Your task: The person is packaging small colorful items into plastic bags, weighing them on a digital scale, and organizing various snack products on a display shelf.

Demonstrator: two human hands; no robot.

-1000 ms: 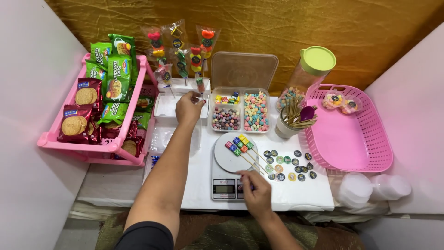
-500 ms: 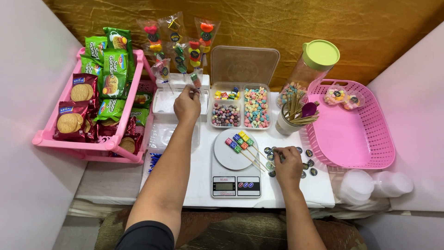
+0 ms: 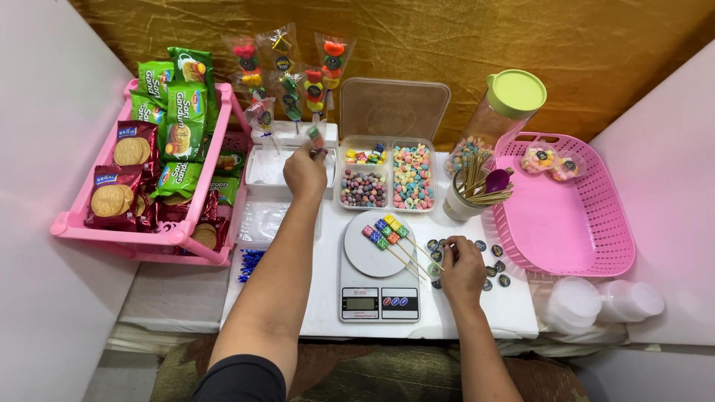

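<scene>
Green packets (image 3: 182,112) top of pink rack (image 3: 112,234); l. hand (image 3: 304,173) pinches wrapped skewer (image 3: 316,138).

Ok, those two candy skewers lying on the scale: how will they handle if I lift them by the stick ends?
The candy skewers look head-heavy: the cubes sit at one end, so they would probably droop. The thin sticks seem stiff but snappable. Lying partly off the scale plate, they may roll or pivot if the right hand nudges them.

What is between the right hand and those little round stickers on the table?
Nothing visible. The right hand rests right on the round stickers, beside the scale. The candy skewers lie to its left, not between.
</scene>
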